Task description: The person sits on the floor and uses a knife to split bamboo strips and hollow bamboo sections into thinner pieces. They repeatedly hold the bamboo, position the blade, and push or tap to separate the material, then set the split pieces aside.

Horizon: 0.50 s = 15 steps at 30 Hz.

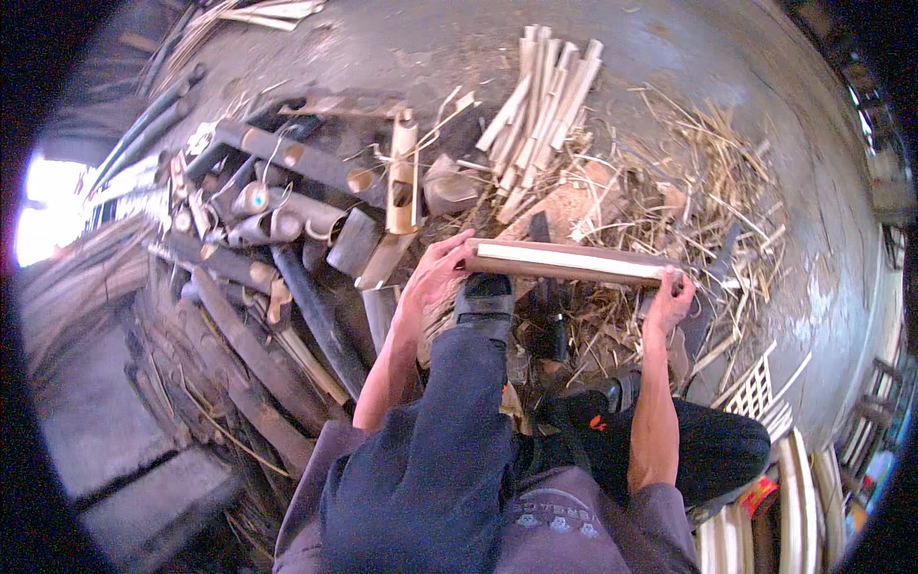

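A length of split bamboo point(574, 259), brown along its edges with a pale strip down the middle, lies level across my front. My left hand point(438, 273) is closed around its left end. At the other end my right hand point(671, 304) grips it between thumb and fingers. Just below the bamboo is my sandalled foot point(485, 304). A dark narrow object point(549, 330) stands between my legs, partly hidden behind the bamboo; its kind I cannot make out.
Cut bamboo tubes point(296, 163) are heaped on the left, with long dark poles point(320, 316) beside them. Pale bamboo strips point(550, 105) lie bundled ahead. Loose shavings point(708, 182) cover the floor at right. More pale slats point(798, 497) stand near my right knee.
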Each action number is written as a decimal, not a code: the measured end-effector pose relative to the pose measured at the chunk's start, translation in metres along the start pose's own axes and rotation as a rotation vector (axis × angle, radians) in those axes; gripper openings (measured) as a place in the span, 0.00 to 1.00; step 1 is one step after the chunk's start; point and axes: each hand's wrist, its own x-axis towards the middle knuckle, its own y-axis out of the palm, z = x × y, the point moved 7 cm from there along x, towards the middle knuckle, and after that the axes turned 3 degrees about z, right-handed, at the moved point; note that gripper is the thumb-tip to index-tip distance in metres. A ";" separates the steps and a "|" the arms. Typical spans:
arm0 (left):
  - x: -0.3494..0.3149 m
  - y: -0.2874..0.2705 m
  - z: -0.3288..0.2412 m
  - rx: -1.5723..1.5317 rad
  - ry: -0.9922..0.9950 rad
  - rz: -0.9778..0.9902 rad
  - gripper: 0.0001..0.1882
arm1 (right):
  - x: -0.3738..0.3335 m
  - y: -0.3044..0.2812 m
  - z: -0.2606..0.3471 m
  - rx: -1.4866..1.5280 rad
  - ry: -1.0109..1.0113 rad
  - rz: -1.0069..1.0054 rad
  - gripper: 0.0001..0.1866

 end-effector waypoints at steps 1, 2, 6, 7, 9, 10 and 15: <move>0.000 -0.002 -0.002 0.038 0.004 -0.002 0.29 | 0.000 -0.001 0.001 -0.010 -0.035 -0.014 0.31; -0.001 -0.004 -0.004 0.079 0.006 -0.001 0.29 | 0.001 0.001 0.003 0.041 -0.083 -0.018 0.32; -0.004 0.003 -0.016 0.174 -0.015 0.020 0.30 | 0.006 0.002 0.001 0.008 -0.124 -0.027 0.26; -0.002 0.004 -0.015 0.164 -0.020 0.016 0.30 | 0.007 0.003 -0.002 0.022 -0.132 -0.037 0.22; 0.000 0.004 -0.014 0.146 -0.031 0.004 0.29 | 0.008 0.000 0.000 -0.020 -0.134 -0.054 0.22; -0.001 0.003 -0.015 0.168 -0.014 0.004 0.29 | 0.006 -0.001 0.005 -0.040 -0.135 -0.061 0.22; 0.009 -0.006 -0.005 0.237 0.069 0.013 0.28 | 0.007 0.002 0.002 -0.005 -0.052 0.031 0.33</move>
